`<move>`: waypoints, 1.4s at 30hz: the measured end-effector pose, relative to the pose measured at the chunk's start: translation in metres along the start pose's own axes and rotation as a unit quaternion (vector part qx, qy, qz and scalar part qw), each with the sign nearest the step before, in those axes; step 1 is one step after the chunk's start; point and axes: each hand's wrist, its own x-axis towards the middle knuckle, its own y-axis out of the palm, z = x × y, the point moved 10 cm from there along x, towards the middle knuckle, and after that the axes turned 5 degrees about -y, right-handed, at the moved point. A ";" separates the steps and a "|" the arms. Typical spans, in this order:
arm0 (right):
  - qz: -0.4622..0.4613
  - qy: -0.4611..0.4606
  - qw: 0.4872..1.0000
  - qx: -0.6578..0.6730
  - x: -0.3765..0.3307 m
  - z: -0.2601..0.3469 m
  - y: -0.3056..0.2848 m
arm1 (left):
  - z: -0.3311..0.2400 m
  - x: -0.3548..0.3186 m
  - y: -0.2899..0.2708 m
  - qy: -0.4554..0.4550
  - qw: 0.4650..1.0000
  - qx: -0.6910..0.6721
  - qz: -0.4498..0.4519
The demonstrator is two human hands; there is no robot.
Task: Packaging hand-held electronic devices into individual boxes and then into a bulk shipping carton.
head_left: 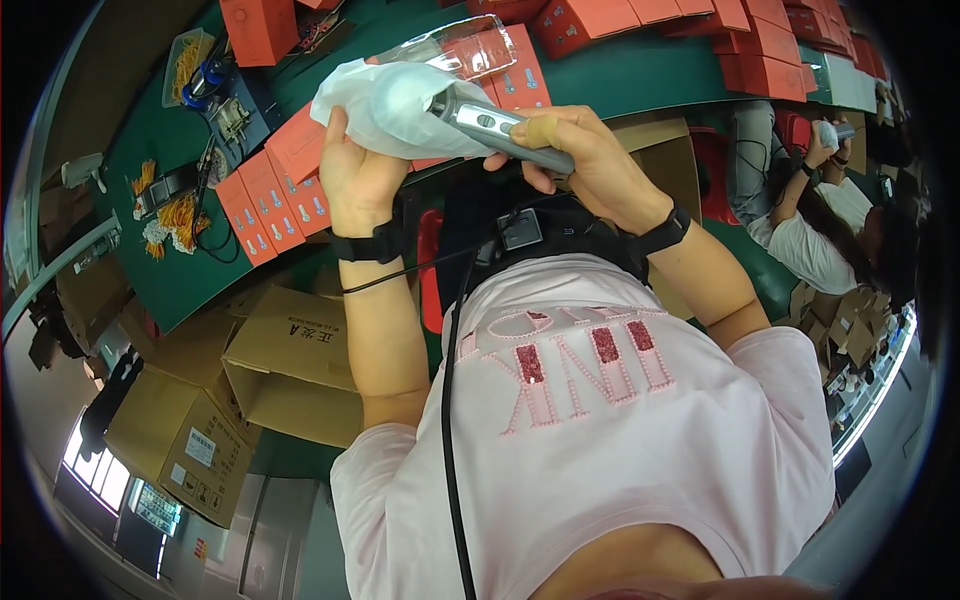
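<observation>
My right hand (590, 165) is closed around the grey handle of a handheld device (500, 125), which has a silver panel with buttons. Its thumb, with a tan wrap or bandage, lies on the handle. The device's rounded head sits inside a thin whitish translucent bag (350, 95). Under and beside that bag is my left hand (360, 170), its thumb up along the edge and its other fingers mostly hidden behind the film. A clear plastic tray (470, 50) lies just beyond the bag, on top of orange-red boxes (522, 80).
The green table (640, 85) carries more orange-red boxes (280, 205), a blue-grey bench device (235, 115) and bundles of yellow wires (180, 215). Open cardboard cartons (290, 365) stand at lower left. On the right, another person (820, 215) holds a similar device. A black cable (452, 430) runs down my front.
</observation>
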 end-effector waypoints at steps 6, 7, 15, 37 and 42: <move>-0.029 -0.018 0.995 -0.097 -0.001 0.011 0.003 | 0.015 -0.002 0.020 -0.034 0.997 0.049 0.041; -0.020 -0.013 0.994 -0.109 0.000 0.009 0.003 | 0.016 -0.002 0.022 -0.035 0.997 0.049 0.040; -0.001 -0.026 0.998 -0.062 -0.007 0.014 0.015 | 0.013 0.003 0.022 -0.030 0.999 0.000 0.015; 0.028 -0.103 0.989 -0.099 -0.029 0.038 0.038 | 0.018 -0.011 0.045 -0.032 0.992 0.109 0.059; 0.058 -0.082 0.993 -0.054 -0.033 0.029 0.042 | 0.026 -0.013 0.061 -0.041 0.992 0.078 0.091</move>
